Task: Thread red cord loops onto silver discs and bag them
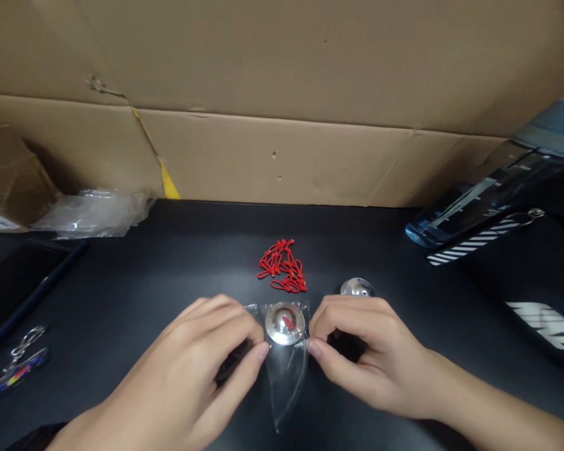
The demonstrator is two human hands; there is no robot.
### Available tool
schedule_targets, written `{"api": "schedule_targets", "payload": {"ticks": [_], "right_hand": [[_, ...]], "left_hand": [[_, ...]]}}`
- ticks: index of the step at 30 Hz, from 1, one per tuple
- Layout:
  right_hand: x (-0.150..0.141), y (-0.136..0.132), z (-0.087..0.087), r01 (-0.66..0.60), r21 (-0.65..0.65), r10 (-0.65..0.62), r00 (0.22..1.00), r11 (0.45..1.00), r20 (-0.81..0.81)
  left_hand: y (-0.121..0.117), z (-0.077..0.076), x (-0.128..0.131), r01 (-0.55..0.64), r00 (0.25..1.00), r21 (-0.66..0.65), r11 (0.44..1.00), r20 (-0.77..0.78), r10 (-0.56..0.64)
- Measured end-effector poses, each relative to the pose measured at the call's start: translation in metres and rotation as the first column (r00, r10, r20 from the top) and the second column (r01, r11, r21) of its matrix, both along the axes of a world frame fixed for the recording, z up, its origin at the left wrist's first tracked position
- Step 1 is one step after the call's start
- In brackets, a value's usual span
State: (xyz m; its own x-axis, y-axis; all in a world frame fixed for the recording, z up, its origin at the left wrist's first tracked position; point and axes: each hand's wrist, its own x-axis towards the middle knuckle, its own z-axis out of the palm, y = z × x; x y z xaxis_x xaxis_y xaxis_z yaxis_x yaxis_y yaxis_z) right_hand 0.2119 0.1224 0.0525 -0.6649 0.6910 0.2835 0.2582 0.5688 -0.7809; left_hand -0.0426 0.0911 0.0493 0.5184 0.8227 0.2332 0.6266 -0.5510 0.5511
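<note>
Between my hands is a clear plastic bag (286, 379) with a shiny round metal disc, domed like a small finger cymbal (282, 334), at its far end. A bit of red cord shows on the dome. My left hand (216, 357) pinches the bag's left edge between thumb and fingers. On the other side, my right hand (366, 347) pinches its right edge. The bag's near end hangs down to a point. A second metal disc (357, 287) lies just beyond my right hand, partly covered by it. Several knotted red cord loops (284, 266) lie in a pile beyond the bag.
Flat clear bags (98, 213) lie at the back left by a cardboard box (12, 175). A cardboard wall (282, 156) closes off the back. At right stand a blue bottle (489, 188) and a black item with NIKE lettering (548, 324). A colourful lanyard (21, 373) lies at left.
</note>
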Motion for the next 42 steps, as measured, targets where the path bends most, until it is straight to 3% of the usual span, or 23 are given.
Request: {"api": "schedule_targets", "payload": {"ticks": [10,23,33,42], "right_hand": [[-0.0023,-0.0027,0.0003,-0.042,0.003,0.042,0.999,0.999,0.002],[-0.0003,0.0004,-0.0012,-0.091,-0.006,0.091,0.993,0.996,0.069],[0.0002,0.0023,0.0001,-0.168,-0.039,0.172,0.961,0.985,0.216],[0.002,0.0063,-0.0029,-0.201,-0.057,0.209,0.953,0.978,0.218]], "left_hand": [[-0.0035,0.0004,0.0022,0.121,0.992,0.184,0.975,-0.047,-0.114],[-0.0024,-0.0045,0.0046,0.065,0.998,0.13,0.989,0.006,-0.066],[-0.0032,-0.0027,0.0041,0.177,0.984,0.138,0.974,-0.007,-0.178],[-0.007,0.0007,0.0082,0.14,0.99,0.161,0.977,-0.039,-0.135]]}}
